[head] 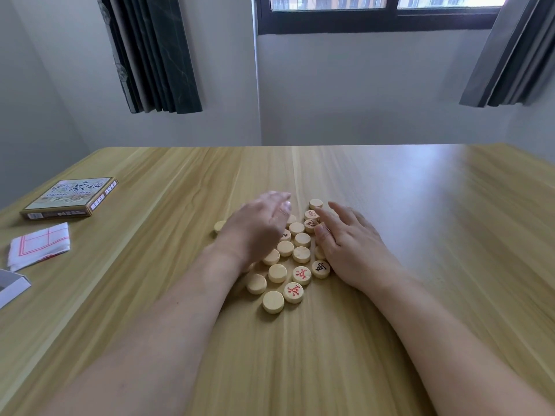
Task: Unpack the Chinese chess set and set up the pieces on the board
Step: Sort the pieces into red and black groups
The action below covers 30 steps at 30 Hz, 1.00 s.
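**A:** What do you have on the head camera?

**B:** I see a pale wooden table [390,205] with a heap of round, light-wood chess pieces [288,259] lying loose in the middle of it, packed close and touching one another. Most lie blank side up. A few show characters: two with red marks [293,292] at the near edge of the heap, one with a black mark [320,269] just beside the right hand.

**A:** And the hands?

**B:** My left hand [255,226] is over the left side of the heap, fingers straight and together, pointing away from me. It is blurred, so I cannot tell whether the palm touches the pieces beneath; it grips nothing that I can see. My right hand [348,244] lies flat on the right side of the heap, fingers spread and relaxed, the fingertips resting on or against the pieces at the far end. Neither hand is closed round a piece.

**A:** Where is the rest of the set?

**B:** Well apart, at the left edge of the table. A flat cardboard box with printed lettering on its lid [72,198] lies closed there. Nearer to me sits a folded white sheet with red grid lines [39,244], which I take for the board, still folded. At the very left edge a grey-and-white corner of something [12,286] pokes in; I cannot tell what it is.

**A:** Background?

**B:** A white wall, dark curtains [153,52] on either side, and a dark-framed window [381,13] above.
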Available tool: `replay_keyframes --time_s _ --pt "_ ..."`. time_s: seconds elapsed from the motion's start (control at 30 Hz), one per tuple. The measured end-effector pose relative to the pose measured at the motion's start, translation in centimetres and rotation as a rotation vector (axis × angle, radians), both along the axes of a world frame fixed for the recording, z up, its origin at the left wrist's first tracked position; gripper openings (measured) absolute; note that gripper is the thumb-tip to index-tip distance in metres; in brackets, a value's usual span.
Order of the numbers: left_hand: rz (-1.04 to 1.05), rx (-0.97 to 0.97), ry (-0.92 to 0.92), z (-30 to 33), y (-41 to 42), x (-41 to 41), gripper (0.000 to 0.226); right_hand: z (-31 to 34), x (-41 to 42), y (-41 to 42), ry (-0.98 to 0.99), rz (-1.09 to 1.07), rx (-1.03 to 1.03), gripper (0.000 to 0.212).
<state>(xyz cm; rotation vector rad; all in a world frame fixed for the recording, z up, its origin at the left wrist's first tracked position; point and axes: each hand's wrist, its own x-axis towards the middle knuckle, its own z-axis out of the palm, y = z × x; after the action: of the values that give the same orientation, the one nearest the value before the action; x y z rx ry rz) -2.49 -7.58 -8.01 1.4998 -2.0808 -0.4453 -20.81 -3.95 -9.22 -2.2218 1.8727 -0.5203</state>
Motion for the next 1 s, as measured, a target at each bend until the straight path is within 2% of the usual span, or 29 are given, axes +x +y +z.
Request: replay_keyframes --time_s 0.1,0.17,0.23,0.3,0.4,0.6,0.7,0.83,1.0 --pt "0.171 -0.113 -0.018 0.6 0.1 1.0 0.061 -0.2 -0.1 0.0 -0.006 -0.014 0.021 0.05" --pt "0.306 -0.056 -0.093 0.5 -0.3 1.9 0.058 -0.2 -0.1 0.0 0.01 0.0 0.035 0.05" --pt "0.367 0.06 -0.052 0.2 -0.4 2.3 0.057 -0.2 -0.1 0.0 0.022 0.019 0.04 0.051" --pt "0.361 0.064 0.132 -0.1 -0.1 2.0 0.053 0.0 0.0 0.1 0.005 0.035 0.042 0.051" --pt "0.325 0.04 0.605 0.1 0.2 1.3 0.046 0.1 -0.1 0.1 -0.038 0.067 0.032 0.049" --pt "0.408 0.072 1.049 0.5 1.0 2.4 0.036 0.2 0.0 0.8 -0.066 0.063 -0.084 0.05" --pt "0.401 0.069 1.044 0.2 2.5 3.2 0.026 0.3 0.2 2.6 -0.104 0.043 -0.144 0.048" --pt "0.366 0.058 0.856 0.1 5.8 3.0 0.021 0.5 0.8 5.4 -0.09 0.062 -0.142 0.047" --pt "0.33 0.012 0.674 -0.1 10.5 2.9 0.026 0.4 0.9 9.7 -0.077 0.085 -0.182 0.048"
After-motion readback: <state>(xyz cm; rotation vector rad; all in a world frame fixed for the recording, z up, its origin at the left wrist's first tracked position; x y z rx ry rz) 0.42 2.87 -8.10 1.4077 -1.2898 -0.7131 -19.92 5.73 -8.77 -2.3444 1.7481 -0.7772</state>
